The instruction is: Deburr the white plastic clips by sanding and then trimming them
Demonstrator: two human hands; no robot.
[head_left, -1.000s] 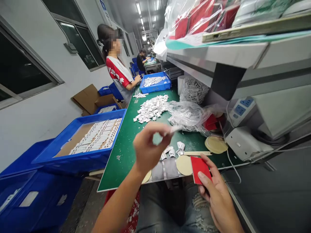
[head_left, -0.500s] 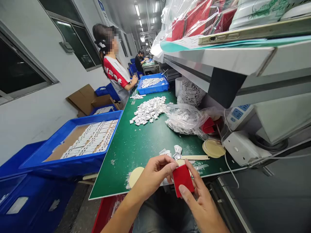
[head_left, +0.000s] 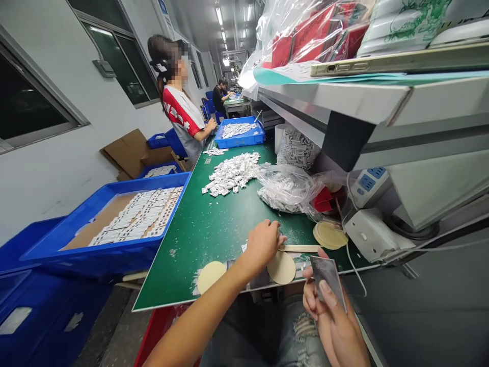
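In my right hand (head_left: 330,306) is a thin dark grey rectangular plate (head_left: 328,278), tilted up, with the thumb across its face. My left hand (head_left: 265,242) reaches over the green table, back of the hand up and fingers curled down where small white plastic parts lay. What its fingertips hold, if anything, is hidden. Right of it lies a flat pale wooden stick (head_left: 301,248). Just below, a round cream disc (head_left: 281,268) rests at the table's front edge, and a second cream disc (head_left: 211,277) lies further left.
A heap of white parts (head_left: 233,173) and a clear plastic bag (head_left: 288,186) of them lie further back on the green table (head_left: 171,275). Blue trays (head_left: 42,250) stand at left. Overhead right is a shelf (head_left: 344,99); a power strip (head_left: 370,186) sits beneath. A co-worker (head_left: 181,112) stands behind.
My hands have moved apart. The left let go of the red-faced piece and went forward onto the table; the right drew back to the right, now showing a grey face.
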